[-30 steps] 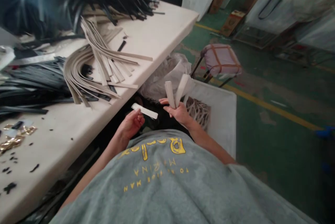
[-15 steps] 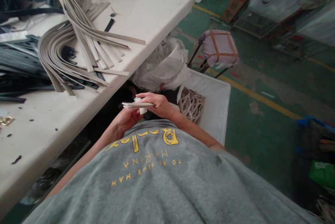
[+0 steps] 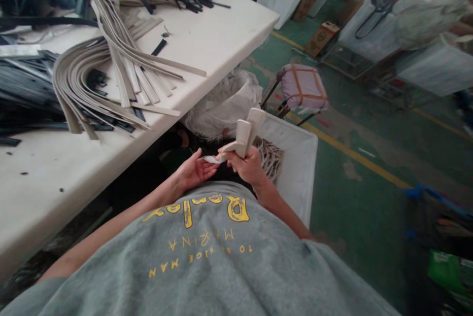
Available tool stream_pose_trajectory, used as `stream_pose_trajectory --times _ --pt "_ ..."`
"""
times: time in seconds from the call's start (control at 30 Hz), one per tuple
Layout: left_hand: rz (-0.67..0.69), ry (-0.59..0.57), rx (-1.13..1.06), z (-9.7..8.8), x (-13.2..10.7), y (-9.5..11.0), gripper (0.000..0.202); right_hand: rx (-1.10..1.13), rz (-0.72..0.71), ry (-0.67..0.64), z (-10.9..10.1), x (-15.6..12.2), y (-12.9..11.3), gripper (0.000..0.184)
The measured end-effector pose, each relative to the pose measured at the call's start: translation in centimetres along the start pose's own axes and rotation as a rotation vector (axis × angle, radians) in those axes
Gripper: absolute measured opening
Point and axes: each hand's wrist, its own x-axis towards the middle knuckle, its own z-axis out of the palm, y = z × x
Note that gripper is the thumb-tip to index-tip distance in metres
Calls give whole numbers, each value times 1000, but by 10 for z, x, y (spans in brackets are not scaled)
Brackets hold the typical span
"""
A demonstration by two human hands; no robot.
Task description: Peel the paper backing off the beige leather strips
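Note:
My right hand (image 3: 248, 164) is closed around a folded beige strap (image 3: 243, 132), whose flat ends stick up above the fist. A thin white strip (image 3: 211, 159) runs from the right fingers toward my left hand (image 3: 195, 172). The left palm faces up with its fingers stretched out, and the strip's end lies beside the thumb; whether it touches cannot be made out. On the table (image 3: 236, 20) to the left lies a curved bundle of beige straps (image 3: 79, 67), with black straps (image 3: 29, 82) next to it.
A white plastic bin (image 3: 301, 153) holding a tangle of beige straps (image 3: 271, 158) stands just right of my hands. Behind it are a white sack (image 3: 227, 101) and a stool with a lilac cushion (image 3: 303, 87). The table edge runs diagonally along my left.
The beige strap has turned from lying flat between both hands to standing up in my right hand. My left hand has let go of it and opened. The view has shifted slightly.

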Motion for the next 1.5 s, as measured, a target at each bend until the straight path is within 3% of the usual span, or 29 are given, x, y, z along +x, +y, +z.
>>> stream_pose_trajectory --times 0.17,0.33,0.53,0.73,1.0,1.13,1.23,1.37,1.5 --pt "269 260 -246 2 39 19 34 156 205 -47 -41 -47 -13 45" --pt "387 302 -230 2 39 26 25 195 309 5 -64 -62 -5 51" --pt "482 77 163 0 23 8 16 306 314 13 -38 -15 23 52" --pt "613 -71 493 -4 12 0 34 401 243 21 -11 37 34 52" --pt "540 -169 651 -1 -2 -2 15 367 133 -91 5 57 33 51" --pt "618 -156 471 7 -6 17 32 260 121 -122 7 48 28 53" --pt "705 -148 311 25 -13 41 42 181 127 -196 13 40 24 52" --pt "710 -150 292 52 -22 66 24 153 120 -271 26 33 22 53" --pt "711 -96 256 58 -22 68 11 118 97 -227 30 33 23 53"
